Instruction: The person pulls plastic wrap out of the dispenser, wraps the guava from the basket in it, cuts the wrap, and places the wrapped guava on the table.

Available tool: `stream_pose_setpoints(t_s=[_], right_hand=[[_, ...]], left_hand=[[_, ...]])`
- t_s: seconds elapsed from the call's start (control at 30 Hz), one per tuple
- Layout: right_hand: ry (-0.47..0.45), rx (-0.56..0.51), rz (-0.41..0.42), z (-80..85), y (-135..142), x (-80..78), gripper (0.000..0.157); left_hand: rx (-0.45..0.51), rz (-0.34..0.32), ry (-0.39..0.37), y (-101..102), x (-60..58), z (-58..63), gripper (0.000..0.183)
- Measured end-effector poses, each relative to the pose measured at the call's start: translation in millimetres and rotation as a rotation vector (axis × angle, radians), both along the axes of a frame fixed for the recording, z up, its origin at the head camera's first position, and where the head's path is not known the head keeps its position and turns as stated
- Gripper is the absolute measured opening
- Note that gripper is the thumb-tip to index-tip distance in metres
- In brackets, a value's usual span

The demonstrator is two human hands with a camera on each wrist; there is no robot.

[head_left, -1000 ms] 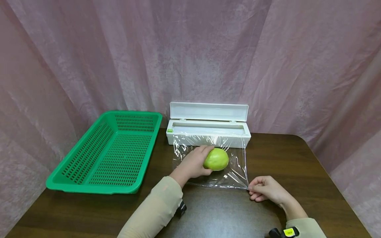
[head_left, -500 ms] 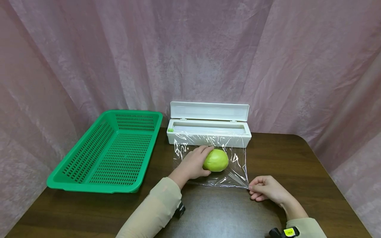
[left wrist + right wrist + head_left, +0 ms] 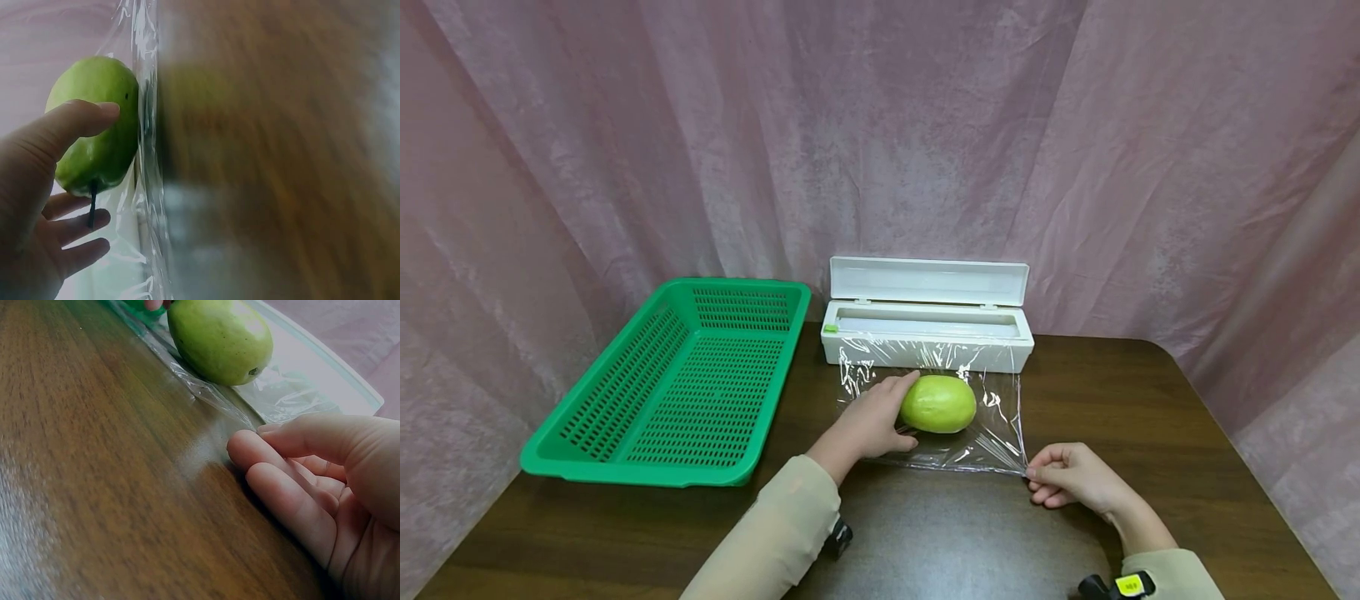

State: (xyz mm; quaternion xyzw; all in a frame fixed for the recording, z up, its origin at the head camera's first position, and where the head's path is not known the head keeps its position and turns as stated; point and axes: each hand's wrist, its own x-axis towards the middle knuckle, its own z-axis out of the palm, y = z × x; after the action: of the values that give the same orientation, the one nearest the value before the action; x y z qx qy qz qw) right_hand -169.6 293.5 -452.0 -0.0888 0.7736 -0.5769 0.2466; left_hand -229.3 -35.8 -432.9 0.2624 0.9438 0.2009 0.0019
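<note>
An oval yellow-green fruit [image 3: 938, 404] with a thin dark stem lies on its side on clear cling film [image 3: 992, 429], drawn out from a white cling film box [image 3: 925, 354]. Left of the fruit is my left hand [image 3: 868, 421], its fingers loosely spread around the stem end. In the left wrist view, the thumb overlaps the fruit [image 3: 100, 153]; whether it touches cannot be told. My right hand [image 3: 1075, 479] pinches the film's near right corner between thumb and forefinger, low over the table. In the right wrist view, the corner runs to those fingertips [image 3: 250, 447].
The box's lid [image 3: 928, 282] stands raised at the back, near a pink curtain [image 3: 925, 150]. A green perforated basket [image 3: 700, 400] sits on the left of the dark wooden table [image 3: 970, 533].
My left hand has loosened and slid left off the fruit, baring more of its left end. The right hand keeps its pinch on the film corner and has not moved.
</note>
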Motion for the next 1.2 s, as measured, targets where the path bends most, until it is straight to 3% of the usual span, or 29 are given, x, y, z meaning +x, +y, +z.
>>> stream_pose_setpoints(t_s=[0.3,0.6,0.8,0.9,1.07,1.2], right_hand=[[-0.001,0.001,-0.004,-1.5,0,-0.7,0.026],[-0.001,0.005,-0.013,-2.5,0,-0.9,0.026],[-0.001,0.007,-0.012,-2.2,1,-0.6,0.027],[0.001,0.009,-0.012,-1.5,0,-0.4,0.028],[0.003,0.009,-0.010,-1.2,0,-0.2,0.029],[0.000,0.004,-0.006,-1.3,0,-0.4,0.031]], left_hand=[[0.005,0.031,-0.110,-16,6.2,-2.3,0.099],[0.082,0.057,-0.154,-32,11.6,0.4,0.097],[0.057,0.092,-0.211,-40,17.0,0.9,0.098],[0.035,0.095,-0.219,-45,20.2,1.5,0.080],[-0.041,0.056,-0.189,-54,24.5,3.3,0.031],[-0.080,0.030,-0.178,-59,29.3,4.7,0.017]])
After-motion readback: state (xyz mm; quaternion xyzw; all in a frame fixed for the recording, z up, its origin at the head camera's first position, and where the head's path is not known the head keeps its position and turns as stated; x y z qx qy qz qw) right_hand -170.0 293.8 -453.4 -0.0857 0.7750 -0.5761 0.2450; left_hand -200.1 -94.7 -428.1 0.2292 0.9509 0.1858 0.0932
